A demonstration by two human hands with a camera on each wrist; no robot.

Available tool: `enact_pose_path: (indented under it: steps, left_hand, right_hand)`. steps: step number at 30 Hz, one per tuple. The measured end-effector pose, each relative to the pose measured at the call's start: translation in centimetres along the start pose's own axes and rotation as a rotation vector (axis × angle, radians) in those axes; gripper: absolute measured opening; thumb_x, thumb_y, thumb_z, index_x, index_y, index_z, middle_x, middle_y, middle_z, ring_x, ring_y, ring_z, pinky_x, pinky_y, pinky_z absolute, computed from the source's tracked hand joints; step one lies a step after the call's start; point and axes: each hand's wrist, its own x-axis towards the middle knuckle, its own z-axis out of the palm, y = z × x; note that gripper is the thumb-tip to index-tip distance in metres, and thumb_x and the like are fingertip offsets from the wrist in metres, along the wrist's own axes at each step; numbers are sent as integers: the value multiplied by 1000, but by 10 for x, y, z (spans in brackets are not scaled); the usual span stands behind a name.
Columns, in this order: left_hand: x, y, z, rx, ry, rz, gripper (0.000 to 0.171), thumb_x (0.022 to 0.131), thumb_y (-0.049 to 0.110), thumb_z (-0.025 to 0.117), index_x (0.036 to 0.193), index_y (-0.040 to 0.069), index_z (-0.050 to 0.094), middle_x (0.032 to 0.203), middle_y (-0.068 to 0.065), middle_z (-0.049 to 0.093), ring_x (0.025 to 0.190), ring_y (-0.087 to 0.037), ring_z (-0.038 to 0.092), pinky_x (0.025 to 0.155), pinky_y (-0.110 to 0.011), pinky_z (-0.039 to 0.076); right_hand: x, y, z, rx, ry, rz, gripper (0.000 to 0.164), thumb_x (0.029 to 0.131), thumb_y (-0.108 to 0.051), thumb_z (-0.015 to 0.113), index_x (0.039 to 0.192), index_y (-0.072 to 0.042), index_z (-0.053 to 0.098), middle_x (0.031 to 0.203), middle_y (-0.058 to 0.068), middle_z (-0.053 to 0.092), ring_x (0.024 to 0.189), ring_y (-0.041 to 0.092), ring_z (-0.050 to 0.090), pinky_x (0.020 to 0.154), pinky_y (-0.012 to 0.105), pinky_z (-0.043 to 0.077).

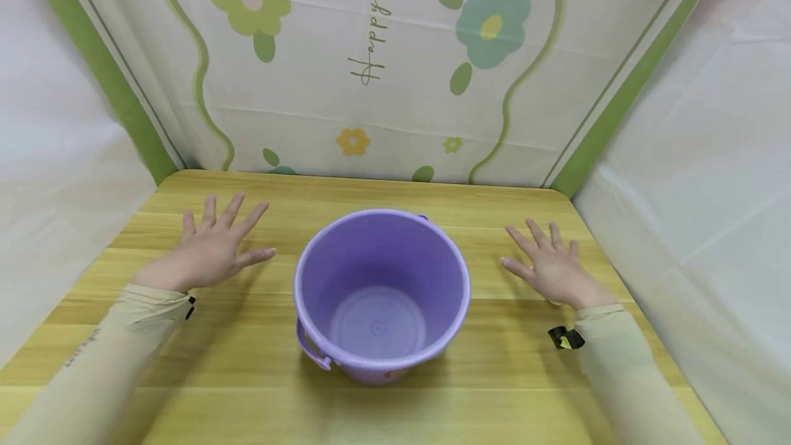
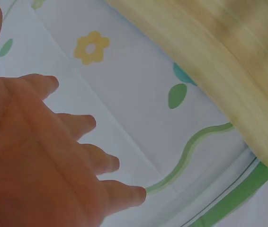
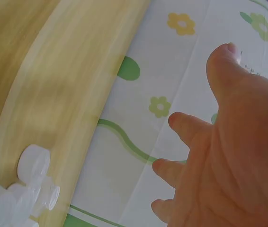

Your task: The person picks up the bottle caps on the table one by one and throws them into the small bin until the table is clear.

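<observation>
A purple plastic bucket point(image 1: 378, 325) stands upright on the wooden table in the head view, its inside bare, with its handle point(image 1: 314, 349) down at the left front. To its left, my left hand point(image 1: 213, 253) hovers with fingers spread and holds nothing. On the other side, my right hand point(image 1: 553, 270) is likewise spread and bare. In the right wrist view, several small white plastic pieces point(image 3: 33, 163), like capped bottles, cluster on the table; my right hand mostly hides them in the head view.
The wooden table point(image 1: 247, 404) ends at a back edge against a white floral curtain point(image 1: 408, 108). Plain white cloth point(image 1: 698, 177) hangs along the right side, and more white cloth point(image 1: 55, 177) along the left. A black wrist strap point(image 1: 565, 338) shows by the right sleeve.
</observation>
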Motion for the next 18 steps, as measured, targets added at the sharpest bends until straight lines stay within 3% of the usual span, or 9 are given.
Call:
enact_pose_path:
  steps: [4, 7, 9, 13, 16, 18]
  left_hand:
    - [-5, 7, -9, -38, 62, 82, 86, 97, 61, 50, 161, 20, 10, 161, -26, -3, 139, -57, -16, 103, -84, -10]
    - [-11, 16, -16, -99, 189, 219, 75, 97, 45, 62, 157, 16, 28, 160, -23, 15, 143, -56, 3, 110, -80, 7]
    - [-16, 25, -20, -125, 301, 348, 65, 97, 38, 65, 152, 15, 40, 157, -20, 29, 143, -51, 18, 114, -71, 21]
    - [-26, 48, -25, -126, 568, 691, 48, 100, 41, 59, 133, 6, 61, 139, -18, 53, 130, -41, 46, 115, -46, 38]
    - [-33, 68, -25, -116, 720, 907, 46, 102, 42, 54, 117, 1, 70, 124, -20, 63, 122, -35, 55, 113, -34, 41]
    - [-39, 80, -24, -135, 758, 997, 41, 102, 38, 56, 109, 1, 73, 118, -20, 66, 123, -31, 56, 112, -31, 43]
  right_hand:
    - [-1, 9, -5, 5, 7, 4, 77, 101, -60, 41, 159, -15, 20, 160, 30, 2, 139, 60, -13, 100, 87, -4]
    - [-3, 19, -8, -11, 17, -1, 76, 100, -58, 46, 157, -10, 27, 157, 32, 13, 138, 64, -2, 102, 87, 6]
    - [-5, 26, -10, -17, 26, -11, 74, 100, -53, 51, 153, -5, 33, 154, 34, 22, 137, 63, 10, 105, 82, 15]
    - [-10, 41, -10, -12, 66, -40, 60, 100, -40, 59, 144, 1, 48, 141, 33, 44, 129, 56, 38, 105, 71, 35]
    - [-16, 50, -7, -10, 101, -45, 49, 99, -32, 63, 135, 1, 58, 123, 27, 62, 110, 46, 59, 90, 63, 51]
    - [-19, 55, -6, -16, 118, -49, 43, 97, -28, 67, 129, 0, 63, 107, 20, 69, 94, 37, 66, 78, 55, 57]
